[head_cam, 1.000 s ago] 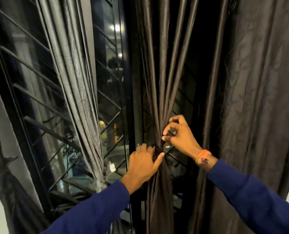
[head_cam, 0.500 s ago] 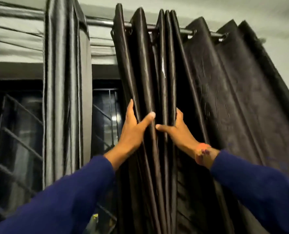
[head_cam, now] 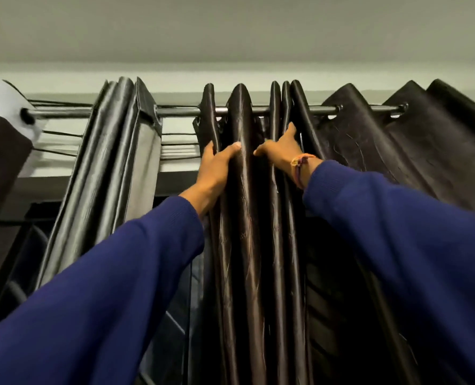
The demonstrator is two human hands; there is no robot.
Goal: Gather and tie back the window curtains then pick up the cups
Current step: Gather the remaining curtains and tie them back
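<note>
A dark brown satin curtain [head_cam: 244,245] hangs in tight folds from a metal rod [head_cam: 179,111] close under the ceiling. My left hand [head_cam: 216,168] grips the left folds just below the rod, thumb in front and fingers behind. My right hand [head_cam: 279,154] holds the neighbouring folds, its fingers slid up between the pleats and its thumb pointing left. The two hands are a few centimetres apart with one fold between them. No cups are in view.
A grey curtain [head_cam: 114,168] hangs bunched on the same rod to the left. To the right, another dark curtain panel [head_cam: 383,154] is spread wider on its eyelets. Dark window frame and glass [head_cam: 175,315] show below between the curtains.
Both hands have risen from the gathered waist of the curtain to its top folds near the rod. My view has tilted up from the window to the rod and ceiling.
</note>
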